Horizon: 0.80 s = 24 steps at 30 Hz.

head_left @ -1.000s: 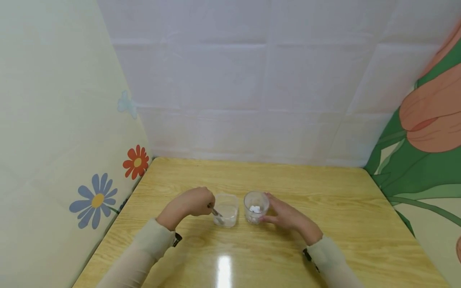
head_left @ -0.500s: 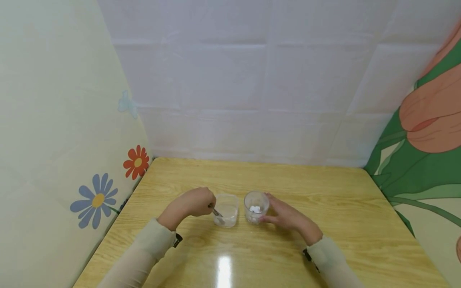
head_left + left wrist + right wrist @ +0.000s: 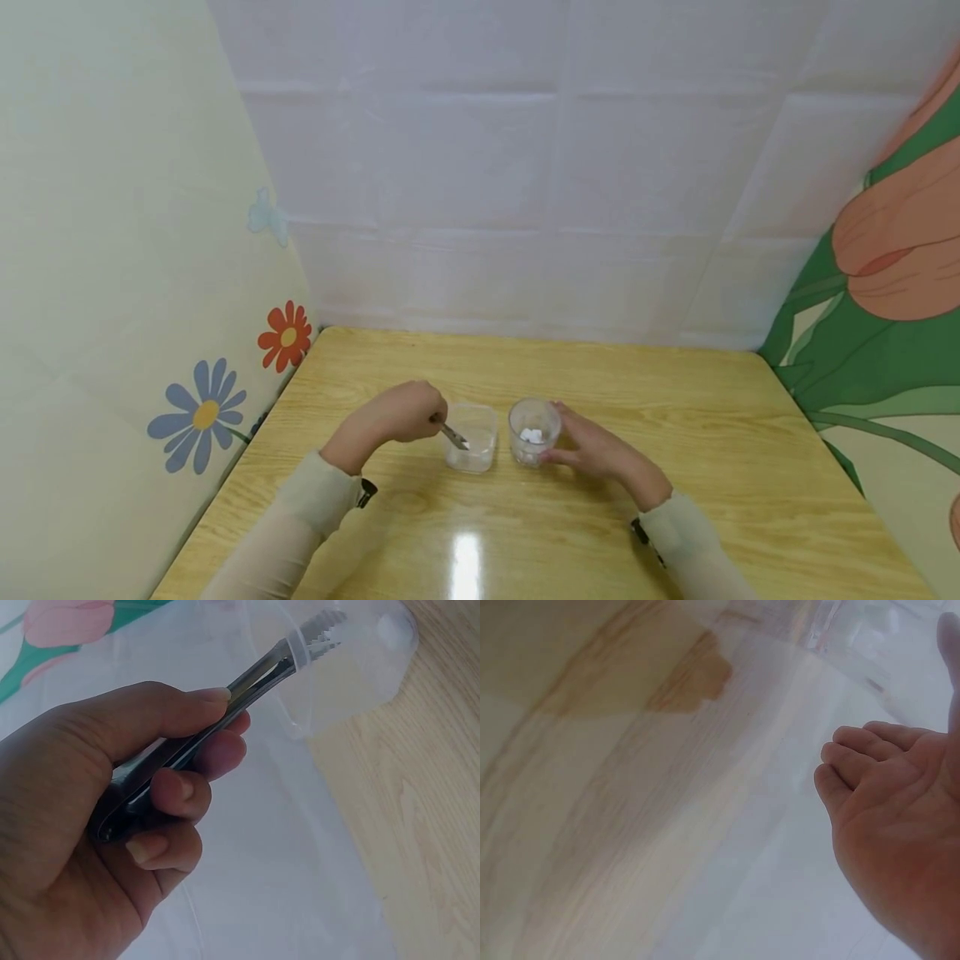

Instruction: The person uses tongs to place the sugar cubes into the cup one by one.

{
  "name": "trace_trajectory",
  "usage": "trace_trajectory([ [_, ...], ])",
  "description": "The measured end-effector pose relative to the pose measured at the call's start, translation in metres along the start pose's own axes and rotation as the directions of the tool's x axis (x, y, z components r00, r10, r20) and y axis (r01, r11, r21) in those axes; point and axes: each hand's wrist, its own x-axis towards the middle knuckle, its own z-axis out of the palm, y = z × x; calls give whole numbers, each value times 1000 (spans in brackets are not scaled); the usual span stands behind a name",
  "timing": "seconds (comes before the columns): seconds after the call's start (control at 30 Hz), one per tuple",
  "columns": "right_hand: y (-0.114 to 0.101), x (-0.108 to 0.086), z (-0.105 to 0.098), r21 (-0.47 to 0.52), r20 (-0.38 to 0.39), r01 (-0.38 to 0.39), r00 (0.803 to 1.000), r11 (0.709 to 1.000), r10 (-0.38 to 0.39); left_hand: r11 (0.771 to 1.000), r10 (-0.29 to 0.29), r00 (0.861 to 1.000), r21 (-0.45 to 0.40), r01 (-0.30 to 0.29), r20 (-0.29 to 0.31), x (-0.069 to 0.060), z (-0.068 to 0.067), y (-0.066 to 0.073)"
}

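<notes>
My left hand (image 3: 408,412) grips small metal tongs (image 3: 259,679), thumb on one arm and curled fingers round the other. Their serrated tips slant down into a clear plastic container (image 3: 487,454). A small white piece (image 3: 394,631) shows in the container beyond the tips in the left wrist view; whether the tips touch it I cannot tell. Beside the container stands a clear glass (image 3: 534,408) with white pieces (image 3: 532,436) inside. My right hand (image 3: 596,446) holds this glass from its right side, thumb at the near side and fingers behind it.
The wood-grain table (image 3: 675,400) extends on all sides of the two vessels. A white sheet (image 3: 525,208) hangs behind it. Flower-patterned cloths flank it on the left (image 3: 112,250) and right (image 3: 900,350).
My left hand has lifted slightly and shifted a little left, and the tongs' tips have risen in the container. My right hand and the glass have stayed in place.
</notes>
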Motion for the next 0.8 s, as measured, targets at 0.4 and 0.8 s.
trace_trajectory([
  [0.4, 2, 0, 0, 7, 0, 24, 1000, 1000, -24, 998, 53, 997, -37, -56, -57, -4, -15, 1],
  [0.8, 2, 0, 1, -2, -3, 19, 1000, 1000, -19, 995, 99, 990, -11, -101, -97, -5, -32, 12],
])
